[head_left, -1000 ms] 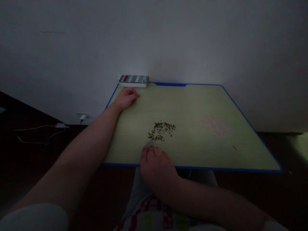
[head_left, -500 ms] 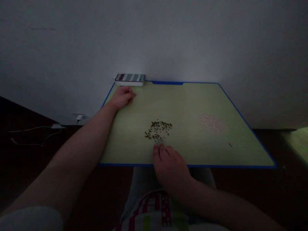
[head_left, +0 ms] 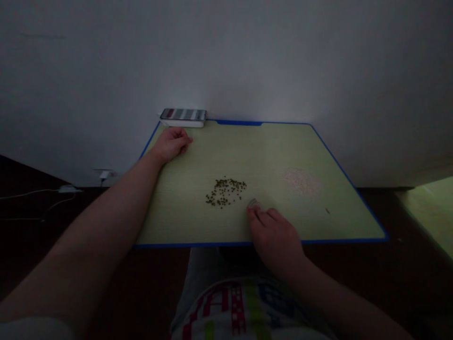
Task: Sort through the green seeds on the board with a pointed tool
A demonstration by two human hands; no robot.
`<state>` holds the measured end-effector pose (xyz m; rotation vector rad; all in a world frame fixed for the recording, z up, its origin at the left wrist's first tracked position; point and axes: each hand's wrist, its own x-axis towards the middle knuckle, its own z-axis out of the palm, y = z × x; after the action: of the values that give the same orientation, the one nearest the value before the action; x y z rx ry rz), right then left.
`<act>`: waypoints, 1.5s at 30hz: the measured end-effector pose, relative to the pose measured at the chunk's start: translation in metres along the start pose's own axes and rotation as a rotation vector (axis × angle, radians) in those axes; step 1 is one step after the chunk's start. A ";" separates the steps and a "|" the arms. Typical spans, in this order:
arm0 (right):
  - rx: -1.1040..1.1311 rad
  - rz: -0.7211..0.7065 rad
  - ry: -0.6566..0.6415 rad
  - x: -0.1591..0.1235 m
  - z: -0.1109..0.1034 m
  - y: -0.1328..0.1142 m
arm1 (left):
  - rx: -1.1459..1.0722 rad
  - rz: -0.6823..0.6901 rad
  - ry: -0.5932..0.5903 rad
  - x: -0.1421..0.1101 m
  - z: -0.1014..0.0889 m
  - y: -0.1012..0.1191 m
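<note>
The scene is dim. My left hand (head_left: 171, 143) rests on the far left corner of a pale green table (head_left: 247, 151) with a blue edge, its fingers curled into a loose fist with nothing visible in them. My right hand (head_left: 274, 233) lies near the front edge with its fingertips pinched on a small clear thing (head_left: 253, 203) that I cannot make out. It sits just right of a loose heap of small dark green beans (head_left: 224, 191). Further right lies a pale patch of white grains (head_left: 301, 181).
A striped phone on a white box (head_left: 183, 116) stands at the table's far left corner against the white wall. Cables and a plug (head_left: 102, 174) lie on the dark floor to the left. A small dark speck (head_left: 327, 211) sits near the right front edge.
My right hand has slid to the right along the front of the table, from the left side of the bean heap to its right side. The left hand has stayed put.
</note>
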<state>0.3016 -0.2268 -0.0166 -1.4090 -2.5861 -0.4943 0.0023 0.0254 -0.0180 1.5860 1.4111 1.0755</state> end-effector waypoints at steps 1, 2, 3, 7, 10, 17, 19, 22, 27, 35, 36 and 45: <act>-0.003 0.009 -0.001 -0.001 0.002 0.009 | 0.006 0.001 0.002 0.000 0.000 -0.001; -0.006 0.023 0.000 -0.003 0.005 0.018 | 0.010 0.004 0.004 0.001 0.000 -0.001; -0.007 0.033 0.000 -0.004 0.008 0.029 | 0.014 0.009 0.003 0.001 -0.001 -0.002; -0.019 0.061 0.056 -0.008 0.022 0.073 | 0.018 0.032 -0.003 0.004 -0.001 -0.007; -0.014 0.047 0.176 -0.015 0.026 0.085 | 0.018 0.031 -0.006 0.006 -0.002 -0.010; 0.169 -0.190 0.231 -0.021 0.007 0.017 | 0.021 0.029 -0.011 0.003 -0.002 -0.007; 0.206 -0.202 0.189 -0.013 0.004 0.001 | 0.024 0.021 -0.001 0.002 -0.002 -0.005; 0.216 -0.173 0.141 -0.001 0.005 -0.005 | 0.022 0.001 -0.002 0.001 -0.002 -0.003; 0.155 -0.109 0.037 0.004 0.011 0.019 | 0.048 -0.004 -0.008 0.004 -0.002 -0.006; 0.066 0.026 0.059 0.002 0.025 0.086 | 0.055 0.020 -0.018 0.000 -0.002 0.000; 0.057 0.045 0.065 0.001 0.027 0.093 | 0.051 0.018 -0.020 0.000 -0.002 0.001; 0.130 -0.153 0.195 -0.012 0.023 0.059 | 0.034 0.010 -0.023 0.003 -0.003 -0.004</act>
<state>0.3583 -0.1979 -0.0291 -1.0719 -2.5279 -0.4501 -0.0016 0.0288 -0.0206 1.6259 1.4143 1.0412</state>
